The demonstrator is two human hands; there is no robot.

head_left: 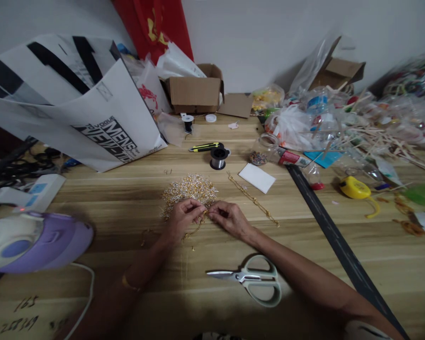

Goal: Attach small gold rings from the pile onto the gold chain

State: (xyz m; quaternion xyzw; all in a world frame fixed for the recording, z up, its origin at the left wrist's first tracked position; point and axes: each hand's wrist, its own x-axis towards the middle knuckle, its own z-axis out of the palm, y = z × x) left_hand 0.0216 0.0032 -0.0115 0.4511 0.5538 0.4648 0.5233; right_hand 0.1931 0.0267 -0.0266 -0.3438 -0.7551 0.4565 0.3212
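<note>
My left hand (184, 215) and my right hand (230, 218) meet at the near right edge of a pile of gold and clear beaded pieces (189, 188). Both are closed in a pinch on a small gold piece (206, 212) between the fingertips. From there a short gold chain (194, 231) trails down to the wooden table (156, 283). Right of the pile a longer gold chain (255, 200) lies stretched out beside a white card (257, 178). Scissors (250, 278) with pale green handles lie partly open, nearer to me.
Behind the pile are a wire spool (218, 159), a yellow cutter (205, 147) and a jar of beads (264, 148). A purple and white appliance (46, 241) stands left; a yellow tape measure (354, 187) and plastic clutter lie right. A cardboard box (196, 92) is at the back.
</note>
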